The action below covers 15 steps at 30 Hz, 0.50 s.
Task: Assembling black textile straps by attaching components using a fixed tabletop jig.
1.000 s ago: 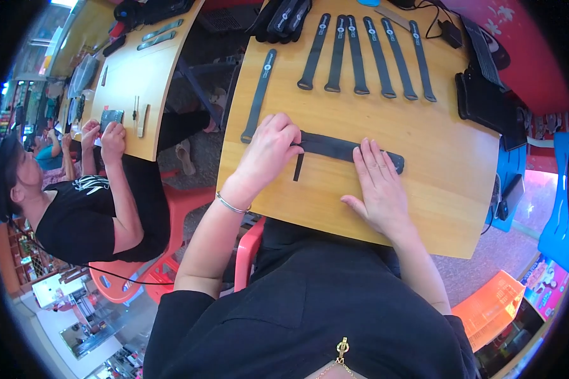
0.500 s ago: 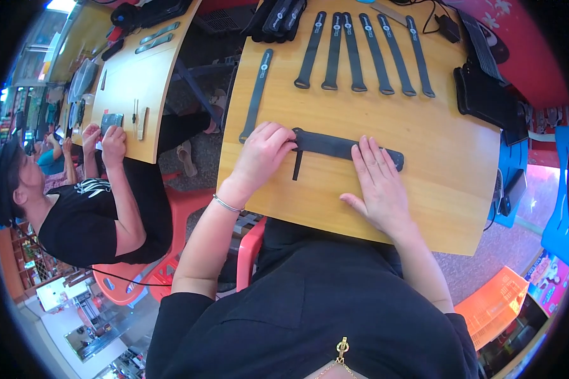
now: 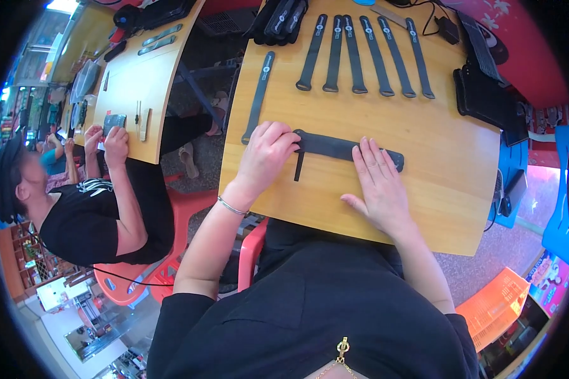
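A dark grey strap (image 3: 330,145) lies crosswise on the wooden table in front of me. At its left end my left hand (image 3: 269,150) is closed in a pinch; the exact grip is hidden by the fingers. A narrow black strip (image 3: 298,166) points toward me from just beside those fingertips. My right hand (image 3: 379,183) rests open and flat, its fingers over the strap near the right end. Close by my left hand lies another strap (image 3: 259,95), its lower tip touching or under the hand.
Several similar straps (image 3: 353,57) lie in a row at the far side of the table (image 3: 449,170). A bundle of packed straps (image 3: 281,22) is at the far left, a black pouch (image 3: 483,95) at the right. A co-worker (image 3: 82,215) sits at another table to the left.
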Available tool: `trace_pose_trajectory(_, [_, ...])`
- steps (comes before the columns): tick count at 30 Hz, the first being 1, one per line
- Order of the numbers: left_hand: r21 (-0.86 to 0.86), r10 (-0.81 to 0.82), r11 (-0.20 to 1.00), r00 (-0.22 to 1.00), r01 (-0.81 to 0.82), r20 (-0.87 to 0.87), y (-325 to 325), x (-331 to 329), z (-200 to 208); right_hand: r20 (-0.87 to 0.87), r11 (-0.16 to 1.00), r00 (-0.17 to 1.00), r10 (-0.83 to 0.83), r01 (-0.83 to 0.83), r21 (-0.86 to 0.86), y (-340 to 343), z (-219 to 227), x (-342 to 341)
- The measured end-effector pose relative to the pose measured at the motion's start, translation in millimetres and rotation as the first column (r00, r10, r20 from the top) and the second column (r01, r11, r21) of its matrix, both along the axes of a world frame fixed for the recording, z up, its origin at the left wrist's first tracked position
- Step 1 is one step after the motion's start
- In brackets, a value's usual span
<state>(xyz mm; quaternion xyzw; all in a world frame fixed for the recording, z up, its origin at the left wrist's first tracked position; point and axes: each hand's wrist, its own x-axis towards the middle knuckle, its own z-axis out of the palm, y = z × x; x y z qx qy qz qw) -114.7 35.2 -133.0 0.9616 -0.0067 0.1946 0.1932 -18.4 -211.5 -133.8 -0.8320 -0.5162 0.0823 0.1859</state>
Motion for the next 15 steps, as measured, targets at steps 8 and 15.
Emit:
trace_pose_trajectory(8, [0.108,-0.136,0.983,0.985,0.147,-0.102,5.9,1.6,4.6,0.006,1.000,1.000,-0.002,0.001,0.016,0.1,0.0,0.5])
trace_pose_trajectory(15, [0.227,-0.165,0.960,0.986,0.167,-0.029,4.4,-2.2,1.9,-0.008,1.000,1.000,-0.001,0.001,0.006,0.7,0.4,-1.3])
